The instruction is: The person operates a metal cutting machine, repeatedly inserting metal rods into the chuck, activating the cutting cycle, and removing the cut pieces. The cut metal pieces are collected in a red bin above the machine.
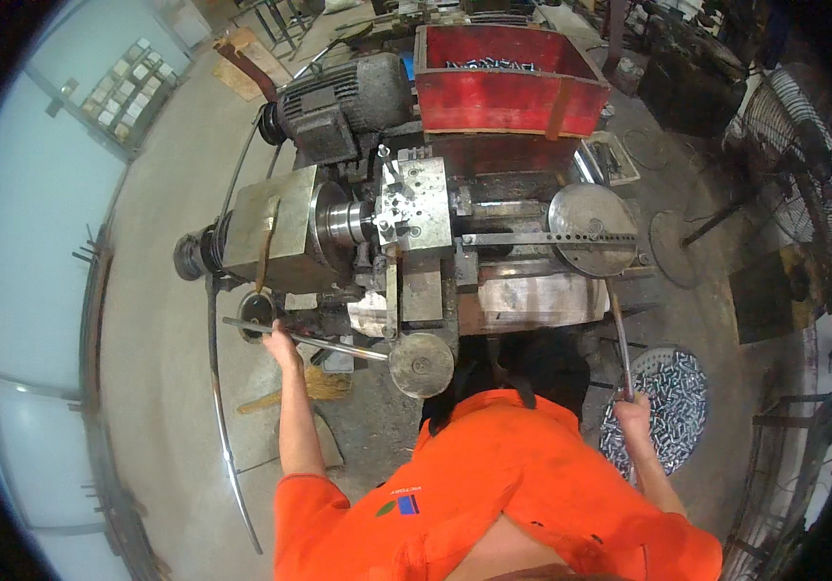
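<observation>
I have the left hand [282, 346] wrapped around a bar [338, 347] that meets a round knob [423, 366] in front of the machine [421, 205]. Farther right, a lever [619, 331] slopes down from a disc [585, 211], my right hand [633, 412] clenched on it, near a basket [642, 361].

Two bare hands [282, 347]; two gripped slender metal levers [338, 347]; two attached round metal discs [422, 365]; one red rectangular bin [503, 105]; one grey ribbed motor [363, 97]; one round pale basket [646, 361]; one wire-caged fan [798, 155]; small silver cylindrical parts [672, 407], too numerous to count.
</observation>
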